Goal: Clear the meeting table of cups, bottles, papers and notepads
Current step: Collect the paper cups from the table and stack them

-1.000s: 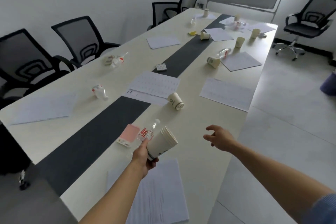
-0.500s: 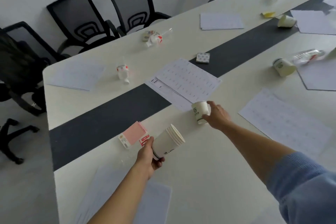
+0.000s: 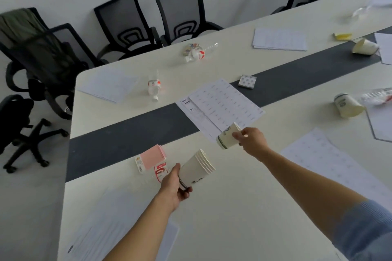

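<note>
The left hand (image 3: 174, 186) held a grip on nested white paper cups (image 3: 196, 168); the right hand (image 3: 252, 141) pinched a single paper cup (image 3: 228, 136) at two o'clock, the pink spiral notepad (image 3: 151, 158) at ten o'clock on the bench (image 3: 244, 207).

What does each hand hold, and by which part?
Left hand: stack of paper cups, gripped at its base. Right hand: single paper cup, held by its side.

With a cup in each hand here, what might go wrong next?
The left hand pinches the cup stack only at its base, tilted, so nesting the single cup from the right hand may loosen that grip. Any leftover liquid could spill onto the printed sheets.
</note>
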{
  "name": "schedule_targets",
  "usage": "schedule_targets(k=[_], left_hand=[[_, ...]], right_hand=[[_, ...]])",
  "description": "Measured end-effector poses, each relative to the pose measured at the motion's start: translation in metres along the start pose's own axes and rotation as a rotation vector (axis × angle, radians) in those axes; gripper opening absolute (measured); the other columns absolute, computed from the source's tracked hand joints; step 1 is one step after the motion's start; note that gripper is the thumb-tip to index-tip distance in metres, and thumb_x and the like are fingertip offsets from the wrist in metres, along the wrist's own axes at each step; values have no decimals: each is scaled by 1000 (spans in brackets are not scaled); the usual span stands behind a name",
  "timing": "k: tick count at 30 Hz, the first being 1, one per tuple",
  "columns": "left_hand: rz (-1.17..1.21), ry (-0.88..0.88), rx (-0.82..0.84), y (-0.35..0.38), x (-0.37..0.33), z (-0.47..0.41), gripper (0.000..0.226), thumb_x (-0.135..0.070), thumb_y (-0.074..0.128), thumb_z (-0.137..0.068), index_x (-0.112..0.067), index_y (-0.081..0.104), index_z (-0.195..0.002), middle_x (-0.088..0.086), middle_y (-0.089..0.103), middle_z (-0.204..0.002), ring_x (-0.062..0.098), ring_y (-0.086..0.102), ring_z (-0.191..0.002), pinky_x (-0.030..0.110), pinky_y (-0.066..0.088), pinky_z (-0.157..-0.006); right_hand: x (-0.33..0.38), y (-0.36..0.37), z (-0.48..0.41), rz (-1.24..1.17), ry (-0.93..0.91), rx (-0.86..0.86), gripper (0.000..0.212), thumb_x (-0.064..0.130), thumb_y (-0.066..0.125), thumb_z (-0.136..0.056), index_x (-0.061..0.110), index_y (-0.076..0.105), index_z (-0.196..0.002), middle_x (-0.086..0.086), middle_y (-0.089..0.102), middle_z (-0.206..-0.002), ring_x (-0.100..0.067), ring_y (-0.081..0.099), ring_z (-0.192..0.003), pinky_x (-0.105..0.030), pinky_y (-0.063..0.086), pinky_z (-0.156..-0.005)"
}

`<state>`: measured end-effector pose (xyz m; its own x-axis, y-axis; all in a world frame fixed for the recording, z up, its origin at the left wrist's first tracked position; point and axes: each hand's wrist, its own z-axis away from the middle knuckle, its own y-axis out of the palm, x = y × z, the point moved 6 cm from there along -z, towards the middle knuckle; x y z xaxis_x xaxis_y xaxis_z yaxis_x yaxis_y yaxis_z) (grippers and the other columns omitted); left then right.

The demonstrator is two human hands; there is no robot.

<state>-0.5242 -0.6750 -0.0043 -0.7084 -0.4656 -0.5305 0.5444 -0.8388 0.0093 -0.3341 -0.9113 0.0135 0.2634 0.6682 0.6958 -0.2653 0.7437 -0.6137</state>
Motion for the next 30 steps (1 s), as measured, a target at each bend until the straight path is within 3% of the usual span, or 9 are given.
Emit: schedule_targets(k=[3, 9, 14, 17, 20, 23, 30], left_hand=[[2, 46, 16, 11, -3, 20, 39, -44, 45, -98, -7, 60, -98, 18, 63, -76, 23, 53, -47, 22, 36, -40], [17, 124, 64, 36, 4, 61, 37, -42, 43, -100, -8, 58, -100, 18, 61, -80, 25, 51, -50, 21, 35, -38], [-35, 164, 117, 58, 36, 97, 38, -42, 44, -100, -7, 58, -96, 18, 60, -75, 24, 50, -48, 22, 35, -40], [-60, 176, 155, 73, 60, 119, 38, -42, 45, -99, -7, 59, -94, 17, 60, -71, 24, 49, -47, 22, 35, -40], [-129, 201, 175, 89, 67, 129, 38, -42, 45, -98, -7, 60, -93, 16, 62, -70, 24, 49, -46, 23, 36, -40], [-204, 245, 188, 114, 63, 133, 40, -43, 44, -99, -6, 60, -94, 17, 62, -71, 23, 50, -46, 24, 37, -41], [-276, 264, 215, 201, 47, 110, 43, -43, 43, -99, -4, 60, -93, 15, 58, -66, 22, 48, -44, 24, 34, -43]], right_hand=[[16, -34, 30, -91, -102, 0, 28, 45, 62, -91, 18, 67, -89, -5, 69, -91, -23, 63, -73, -38, 55, -64], [30, -59, 109, -164, -239, 219, 28, 45, 68, -86, 18, 69, -81, -1, 74, -89, -22, 67, -79, -35, 57, -66], [4, -73, 169, -224, -274, 355, 30, 39, 68, -89, 10, 73, -94, -5, 74, -97, -12, 67, -84, -26, 52, -62], [-19, -89, 200, -236, -274, 366, 30, 45, 65, -89, 24, 68, -110, 7, 73, -100, -9, 67, -91, -25, 54, -65], [-37, -101, 214, -255, -244, 386, 43, 46, 66, -88, 34, 54, -128, 16, 71, -105, -8, 69, -95, -27, 56, -69], [-51, -119, 212, -217, -239, 388, 45, 46, 64, -90, 25, 61, -129, 10, 73, -104, -7, 70, -93, -27, 55, -69], [-88, -169, 151, -217, -183, 437, 41, 47, 60, -92, 26, 64, -126, 6, 71, -112, -14, 69, -99, -29, 56, -74]])
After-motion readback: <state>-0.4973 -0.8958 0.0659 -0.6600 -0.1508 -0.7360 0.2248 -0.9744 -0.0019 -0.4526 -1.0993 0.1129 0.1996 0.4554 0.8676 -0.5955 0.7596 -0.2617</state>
